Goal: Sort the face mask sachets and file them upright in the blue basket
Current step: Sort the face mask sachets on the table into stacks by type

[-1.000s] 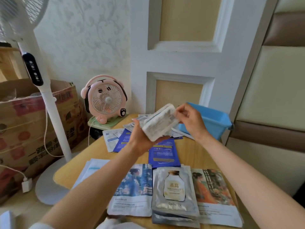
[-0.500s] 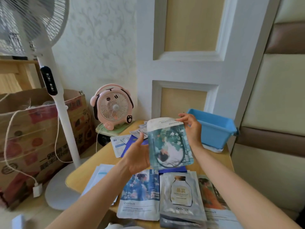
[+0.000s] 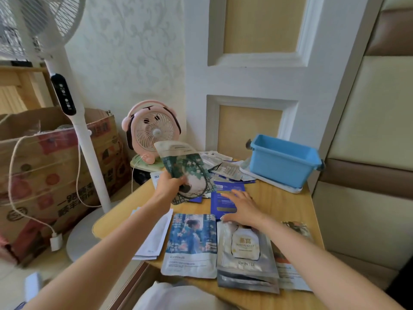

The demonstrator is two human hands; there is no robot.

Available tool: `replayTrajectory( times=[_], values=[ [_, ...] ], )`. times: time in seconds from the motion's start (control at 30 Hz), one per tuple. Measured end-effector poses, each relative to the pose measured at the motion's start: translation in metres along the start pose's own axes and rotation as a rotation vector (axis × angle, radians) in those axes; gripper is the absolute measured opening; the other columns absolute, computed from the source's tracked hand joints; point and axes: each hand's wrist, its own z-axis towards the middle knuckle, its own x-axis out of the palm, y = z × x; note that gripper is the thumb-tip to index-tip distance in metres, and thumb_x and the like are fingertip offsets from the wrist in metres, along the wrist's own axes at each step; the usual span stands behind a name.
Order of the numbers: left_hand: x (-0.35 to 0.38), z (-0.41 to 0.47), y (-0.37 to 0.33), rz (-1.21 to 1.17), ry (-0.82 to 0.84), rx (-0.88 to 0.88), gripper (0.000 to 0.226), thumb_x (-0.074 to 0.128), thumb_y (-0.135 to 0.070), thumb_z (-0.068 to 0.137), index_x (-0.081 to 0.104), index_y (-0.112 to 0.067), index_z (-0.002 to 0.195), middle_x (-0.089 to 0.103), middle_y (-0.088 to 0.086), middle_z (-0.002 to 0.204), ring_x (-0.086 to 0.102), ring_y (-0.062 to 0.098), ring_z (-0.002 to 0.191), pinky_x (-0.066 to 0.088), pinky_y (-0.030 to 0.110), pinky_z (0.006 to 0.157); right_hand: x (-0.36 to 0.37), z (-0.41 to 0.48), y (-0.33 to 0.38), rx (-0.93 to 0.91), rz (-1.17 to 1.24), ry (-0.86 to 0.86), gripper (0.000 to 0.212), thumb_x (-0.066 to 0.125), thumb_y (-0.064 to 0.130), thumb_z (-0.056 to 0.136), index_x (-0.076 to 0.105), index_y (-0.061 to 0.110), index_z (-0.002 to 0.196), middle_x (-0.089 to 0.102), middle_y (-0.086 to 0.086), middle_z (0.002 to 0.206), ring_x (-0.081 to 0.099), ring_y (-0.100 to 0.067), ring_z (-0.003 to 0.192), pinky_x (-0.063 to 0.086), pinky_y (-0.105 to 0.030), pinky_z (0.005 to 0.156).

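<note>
My left hand (image 3: 170, 184) grips a green-and-white face mask sachet (image 3: 183, 168) and holds it up above the wooden table (image 3: 279, 205). My right hand (image 3: 242, 205) lies flat with straight fingers on a dark blue sachet (image 3: 223, 198) in the middle of the table. The blue basket (image 3: 283, 161) stands at the table's far right corner, and I see nothing in it. Near the front edge lie a blue picture sachet (image 3: 192, 242), a silver bottle-print stack (image 3: 245, 253) and an orange sachet (image 3: 295, 229) partly under my right arm.
A loose pile of small sachets (image 3: 225, 166) lies left of the basket. A pink desk fan (image 3: 152, 130) stands at the back left corner. White sachets (image 3: 154, 238) overhang the table's left edge. A white pedestal fan (image 3: 73, 121) and a cardboard box (image 3: 51, 166) stand on the floor to the left.
My right hand has let go of the green sachet and dropped onto the dark blue sachet on the table. My left hand alone now holds the green sachet, swung to the left.
</note>
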Motion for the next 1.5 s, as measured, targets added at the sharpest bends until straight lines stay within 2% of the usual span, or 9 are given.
replayTrajectory(
  times=[0.17, 0.33, 0.57, 0.7, 0.8, 0.93, 1.17, 1.3, 1.5],
  values=[
    [-0.012, -0.005, 0.0, 0.047, 0.094, -0.052, 0.03, 0.051, 0.009, 0.083, 0.051, -0.008, 0.107, 0.06, 0.005, 0.085, 0.057, 0.018, 0.075, 0.046, 0.027, 0.062, 0.014, 0.022, -0.014, 0.229, -0.031, -0.103, 0.09, 0.064, 0.058, 0.077, 0.016, 0.03, 0.149, 0.007, -0.007, 0.158, 0.007, -0.03, 0.144, 0.014, -0.044, 0.115],
    [-0.035, 0.006, 0.004, 0.216, -0.02, 0.063, 0.029, 0.075, -0.001, 0.071, 0.062, -0.01, 0.096, 0.068, 0.014, 0.096, 0.064, 0.031, 0.091, 0.054, 0.047, 0.084, 0.009, 0.035, -0.03, 0.376, -0.102, -0.196, 0.082, 0.065, 0.053, 0.078, 0.027, 0.022, 0.144, 0.022, -0.013, 0.152, 0.022, -0.034, 0.138, 0.026, -0.047, 0.11],
    [-0.024, 0.009, -0.017, 0.727, 0.207, 0.349, 0.016, 0.077, -0.01, 0.069, 0.069, -0.015, 0.082, 0.069, 0.007, 0.077, 0.064, 0.029, 0.078, 0.051, 0.038, 0.072, -0.05, 0.002, 0.013, -0.025, 1.175, -0.29, 0.047, 0.06, 0.052, 0.082, 0.065, 0.021, 0.116, 0.068, 0.001, 0.114, 0.059, -0.017, 0.113, 0.044, -0.035, 0.097],
    [0.012, 0.005, -0.043, 0.964, 0.269, 0.605, 0.022, 0.077, -0.012, 0.067, 0.072, -0.019, 0.087, 0.068, 0.002, 0.078, 0.062, 0.023, 0.077, 0.05, 0.032, 0.068, -0.09, -0.025, 0.031, -0.199, 0.664, -0.004, 0.011, 0.072, 0.03, 0.079, 0.07, 0.03, 0.089, 0.069, 0.011, 0.092, 0.062, -0.008, 0.092, 0.048, -0.018, 0.08],
    [0.046, 0.001, -0.048, 0.801, 0.202, 0.719, 0.042, 0.074, -0.013, 0.074, 0.062, -0.019, 0.114, 0.07, 0.002, 0.106, 0.063, 0.023, 0.1, 0.05, 0.036, 0.086, -0.102, -0.026, 0.018, -0.15, 0.487, -0.09, 0.015, 0.074, 0.014, 0.078, 0.07, 0.025, 0.087, 0.06, 0.018, 0.074, 0.055, 0.005, 0.07, 0.041, -0.003, 0.057],
    [0.073, 0.002, -0.026, 0.791, 0.357, 0.633, 0.07, 0.068, -0.031, 0.083, 0.033, -0.013, 0.14, 0.037, 0.007, 0.142, 0.033, 0.023, 0.133, 0.027, 0.032, 0.107, -0.093, -0.018, -0.056, 0.256, 0.663, -0.519, 0.029, 0.072, 0.012, 0.08, 0.066, 0.003, 0.107, 0.065, -0.005, 0.091, 0.06, -0.02, 0.085, 0.043, -0.023, 0.065],
    [0.091, 0.013, 0.042, 1.027, 0.716, 0.36, 0.034, 0.052, -0.033, 0.093, 0.058, -0.016, 0.122, 0.031, 0.008, 0.149, 0.025, 0.02, 0.14, 0.027, 0.033, 0.109, -0.024, -0.022, -0.138, 0.732, 0.596, -0.482, 0.047, 0.076, 0.01, 0.073, 0.056, 0.006, 0.116, 0.062, -0.014, 0.116, 0.057, -0.025, 0.096, 0.046, -0.032, 0.081],
    [0.102, 0.024, 0.058, 1.03, 0.632, 0.293, 0.05, 0.05, -0.036, 0.094, 0.039, -0.016, 0.139, 0.031, 0.01, 0.148, 0.035, 0.026, 0.133, 0.033, 0.037, 0.108, -0.021, -0.017, -0.127, 0.498, -0.011, -0.439, 0.086, 0.07, 0.039, 0.079, 0.019, 0.021, 0.147, 0.021, -0.011, 0.152, 0.019, -0.033, 0.139, 0.023, -0.046, 0.112],
    [0.112, 0.042, 0.062, 0.882, 0.486, 0.0, 0.045, 0.052, -0.036, 0.093, 0.04, -0.023, 0.133, 0.025, 0.018, 0.14, 0.05, 0.017, 0.066, 0.043, 0.029, 0.077, -0.003, 0.005, -0.13, 0.44, -0.039, 0.076, 0.079, 0.022, 0.071, 0.088, -0.009, 0.032, 0.149, -0.024, -0.004, 0.155, -0.022, -0.028, 0.142, -0.012, -0.055, 0.113]
  ],
)
